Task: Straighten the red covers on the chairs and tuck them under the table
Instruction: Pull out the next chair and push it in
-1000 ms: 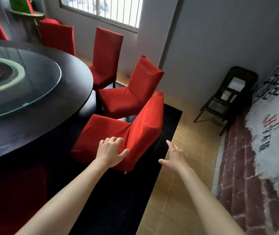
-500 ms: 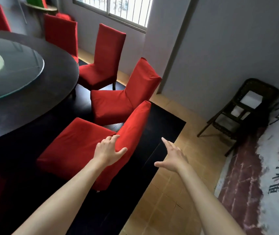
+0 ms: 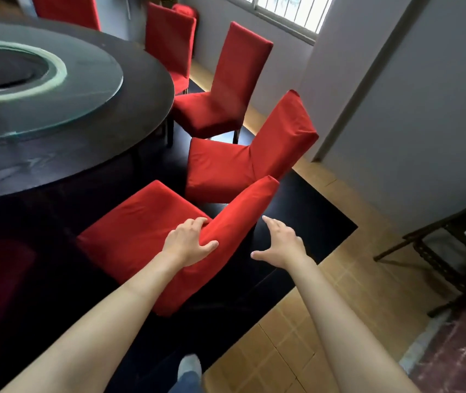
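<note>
Left hand grips the nearest chair top, right hand spread, empty beside it; next, shove it under the worktop.

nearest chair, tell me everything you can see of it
The nearest chair wears a smooth red fabric cover over seat and tall back, hiding the frame. It stands on the dark floor beside the round table, seat toward it and not yet under it. The left hand grips the back's near edge, thumb behind, bunching the cloth. The right hand hovers open behind the back, apart from it.
</note>
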